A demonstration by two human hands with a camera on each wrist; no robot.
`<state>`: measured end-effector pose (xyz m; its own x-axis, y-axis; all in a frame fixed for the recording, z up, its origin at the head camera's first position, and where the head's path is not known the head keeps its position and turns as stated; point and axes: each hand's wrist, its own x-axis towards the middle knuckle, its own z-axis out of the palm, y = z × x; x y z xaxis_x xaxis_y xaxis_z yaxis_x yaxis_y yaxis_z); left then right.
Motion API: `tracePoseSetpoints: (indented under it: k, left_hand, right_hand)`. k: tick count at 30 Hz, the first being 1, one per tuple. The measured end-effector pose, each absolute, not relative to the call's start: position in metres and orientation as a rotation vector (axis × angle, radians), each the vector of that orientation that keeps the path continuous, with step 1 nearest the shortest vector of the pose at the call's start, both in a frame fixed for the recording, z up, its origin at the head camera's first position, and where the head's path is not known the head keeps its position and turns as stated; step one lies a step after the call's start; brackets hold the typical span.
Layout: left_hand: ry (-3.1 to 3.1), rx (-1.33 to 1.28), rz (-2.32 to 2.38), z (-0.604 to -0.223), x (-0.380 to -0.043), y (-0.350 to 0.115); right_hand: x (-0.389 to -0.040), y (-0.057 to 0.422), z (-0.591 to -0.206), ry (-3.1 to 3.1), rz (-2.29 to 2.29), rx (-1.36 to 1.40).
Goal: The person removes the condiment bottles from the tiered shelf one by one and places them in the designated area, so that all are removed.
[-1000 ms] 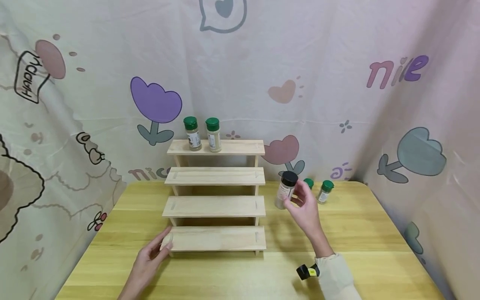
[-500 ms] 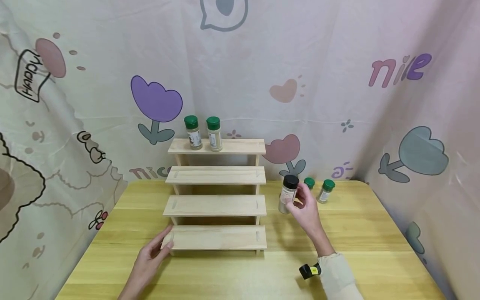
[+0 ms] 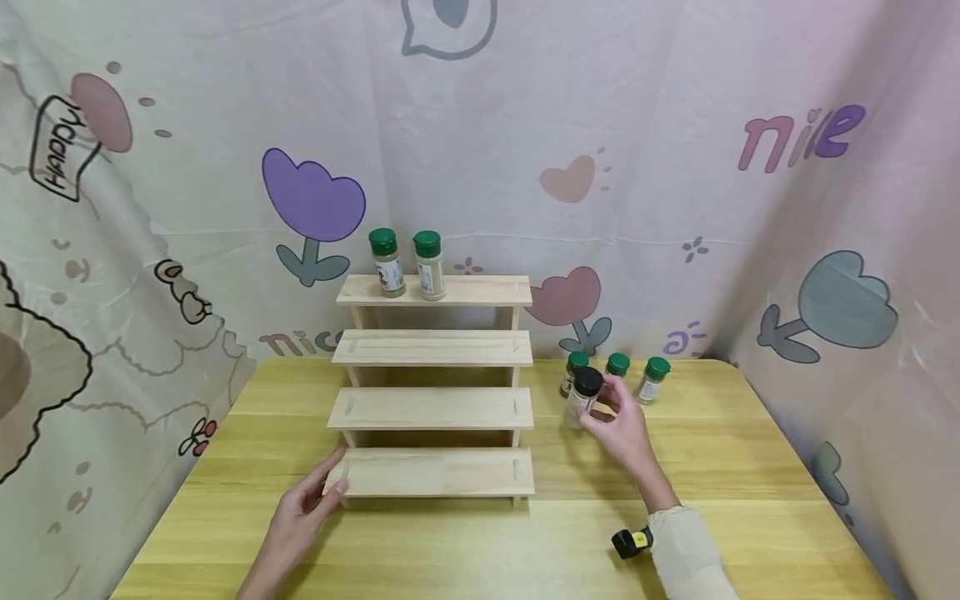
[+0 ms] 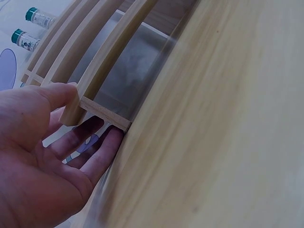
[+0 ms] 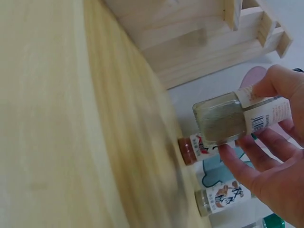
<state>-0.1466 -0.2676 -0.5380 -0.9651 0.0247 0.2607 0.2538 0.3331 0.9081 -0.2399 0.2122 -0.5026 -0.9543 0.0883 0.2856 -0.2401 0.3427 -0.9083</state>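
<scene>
My right hand [image 3: 622, 423] holds a glass spice jar with a black lid [image 3: 584, 395], thumb on one side and fingers on the other. In the right wrist view the jar [image 5: 223, 118] shows a grey-brown powder and a barcode label, its base raised off the table. At the left end of the stepped wooden rack [image 3: 431, 471], my left hand [image 3: 298, 510] grips the lowest step. The left wrist view shows the thumb on top of that board and the fingers [image 4: 102, 154] curled beneath its end.
Two green-lidded spice jars [image 3: 430, 271] stand on the rack's top step. Behind my right hand, several more green-lidded jars, one at the far right [image 3: 652, 380], stand on the wooden table [image 3: 720, 467]. A printed curtain [image 3: 480, 150] hangs behind.
My right hand has moved the black-lidded jar slightly right and lower in the view, uncovering a green-lidded jar behind it. My left hand keeps its grip on the rack.
</scene>
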Motion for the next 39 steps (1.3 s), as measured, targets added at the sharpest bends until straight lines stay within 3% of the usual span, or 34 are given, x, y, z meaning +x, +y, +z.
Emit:
tracePoseSetpoints:
  k: [19,26,33,39]
  left_hand:
    - [-2.441,-0.239,-1.676,-0.537,-0.147,-0.268]
    - [-2.445,-0.223,-1.678,-0.537,-0.146,-0.269]
    - [-2.458,-0.199,-1.674,-0.538,-0.145,-0.269]
    - [-2.454,-0.206,-1.677,-0.538,-0.145,-0.269]
  right_hand:
    - [-0.242,0.219,-0.522,-2.384,1.645,0.122]
    - [-0.229,0.211,-0.494,-2.41,1.658,0.16]
    - [-0.241,0.221,-0.517,-2.416,1.687,0.142]
    - [-0.235,0.229,-0.496,-2.372,1.662,0.17]
